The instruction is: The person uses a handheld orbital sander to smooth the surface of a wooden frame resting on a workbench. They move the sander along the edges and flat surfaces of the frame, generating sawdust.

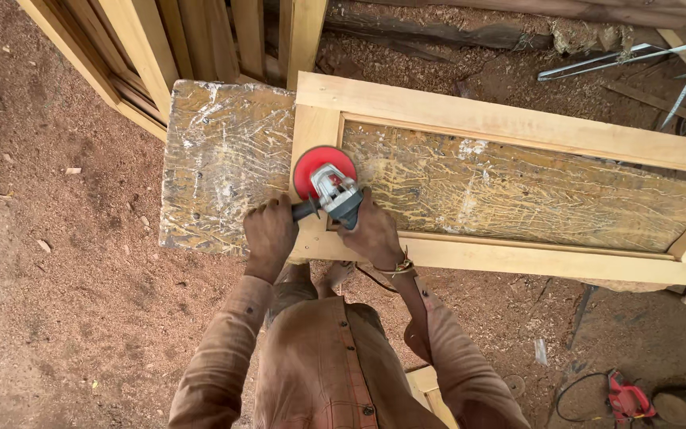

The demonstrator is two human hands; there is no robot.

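- View from above of a person standing at the near edge of a scarred, glue-streaked bench [224, 159], on a floor deep in sawdust.
- A pale wooden frame [510, 119] lies flat along the bench, its left end over the bench's middle, its right end overhanging.
- An angle grinder [331, 191] with a red sanding disc [315, 163] rests flat on the frame's left upright.
- The left hand [270, 233] is closed round the black side handle, seemingly to steady the tool.
- The right hand [373, 232] is wrapped round the grey body, likely pressing the disc level.
- More timber frames [144, 48] lean beyond the bench's far left corner.
- A red power tool [627, 400] lies on the ground, lower right.
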